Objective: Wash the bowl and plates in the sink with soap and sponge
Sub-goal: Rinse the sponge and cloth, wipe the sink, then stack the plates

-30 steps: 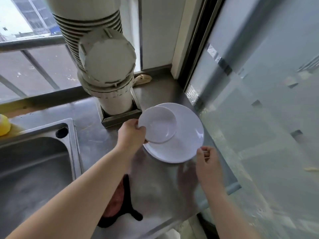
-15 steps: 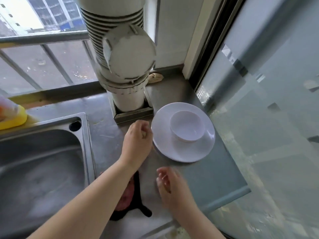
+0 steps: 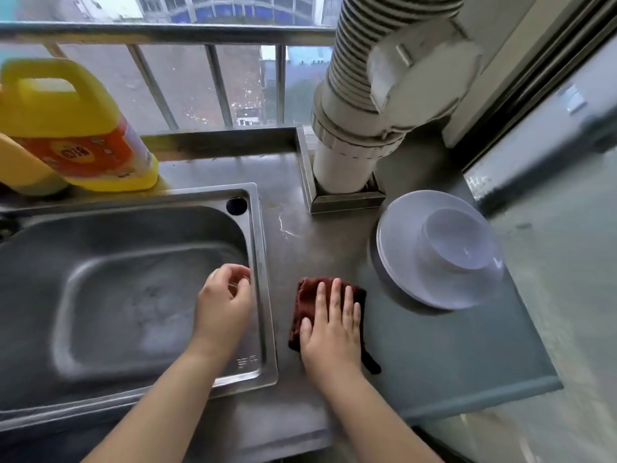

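A white bowl (image 3: 459, 240) sits upright inside a white plate (image 3: 405, 269) on the steel counter at the right. My right hand (image 3: 332, 324) lies flat with straight fingers on a dark red sponge cloth (image 3: 305, 297) between the plate and the sink. My left hand (image 3: 225, 304) hovers over the right side of the steel sink (image 3: 133, 295), its fingers loosely curled and holding nothing. A yellow soap jug (image 3: 71, 128) stands behind the sink at the left.
A thick white drain pipe (image 3: 354, 138) rises from the counter behind the plate. A frosted glass panel (image 3: 564, 228) bounds the right side. Window bars (image 3: 217, 85) run along the back. A second yellow bottle (image 3: 23, 172) leans beside the jug.
The view has swung left to the sink. My right hand has come down flat onto the red sponge cloth. My left hand has moved from beside the plate to over the sink.
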